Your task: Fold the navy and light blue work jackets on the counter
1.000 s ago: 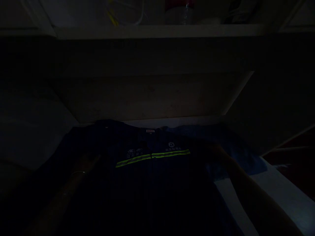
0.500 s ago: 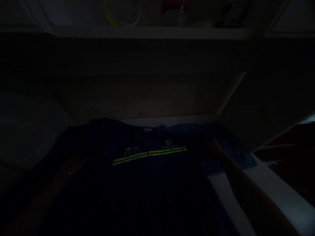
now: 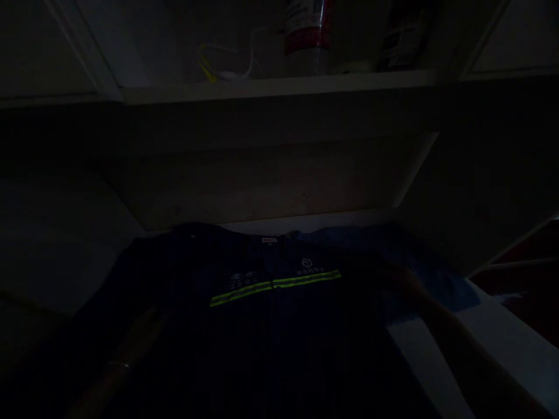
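One dark blue jacket, spread front up across the lower middle of the frame, with yellow-green strips and pale prints over the chest. Left hand at lower left, over or against the dark cloth, with a thin band at the wrist; too dark and blurred to tell finger spread or grip. Right hand right of the chest, by the jacket's sleeve side; fingers lost in shadow, opening and hold impossible to tell. Just beyond, a lighter blue cloth on a white surface. Along the top, a shelf bearing a red-labelled bottle and a white-and-yellow looped item.
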Motion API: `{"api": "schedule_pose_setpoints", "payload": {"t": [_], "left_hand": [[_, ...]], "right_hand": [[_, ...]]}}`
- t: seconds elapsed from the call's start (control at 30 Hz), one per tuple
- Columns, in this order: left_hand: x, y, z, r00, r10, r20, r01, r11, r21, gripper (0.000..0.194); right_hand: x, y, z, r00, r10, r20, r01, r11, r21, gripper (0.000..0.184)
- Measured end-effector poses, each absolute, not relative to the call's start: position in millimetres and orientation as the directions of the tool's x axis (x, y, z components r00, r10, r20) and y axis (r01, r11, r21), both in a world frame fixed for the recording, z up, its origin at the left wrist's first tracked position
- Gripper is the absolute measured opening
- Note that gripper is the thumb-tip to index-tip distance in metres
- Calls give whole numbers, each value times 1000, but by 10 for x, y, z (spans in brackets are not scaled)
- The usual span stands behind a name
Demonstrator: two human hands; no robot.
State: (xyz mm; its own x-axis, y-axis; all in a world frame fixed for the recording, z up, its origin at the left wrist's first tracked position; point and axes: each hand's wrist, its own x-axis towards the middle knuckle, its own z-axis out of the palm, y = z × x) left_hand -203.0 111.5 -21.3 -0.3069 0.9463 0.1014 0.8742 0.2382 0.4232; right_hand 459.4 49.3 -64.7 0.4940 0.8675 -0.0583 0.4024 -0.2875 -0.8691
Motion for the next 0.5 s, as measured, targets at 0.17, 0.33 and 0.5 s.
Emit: {"api": "schedule_pose_setpoints", "payload": {"t": [0.17, 0.33, 0.5], "left_hand": [[-1515, 1148, 39, -200, 974, 101, 879, 133, 458, 50], [-711, 875, 8, 237, 968, 76, 775, -236, 587, 50], [-526, 964, -306, 226, 944, 239, 813, -318, 487, 51]], "right_hand": [[4072, 624, -237, 404, 905, 136, 726, -227, -649, 46], [3265, 526, -32, -22, 985, 169, 922, 85, -378, 42], [2993, 627, -176, 114, 971, 210, 926, -27, -377, 54]]}}
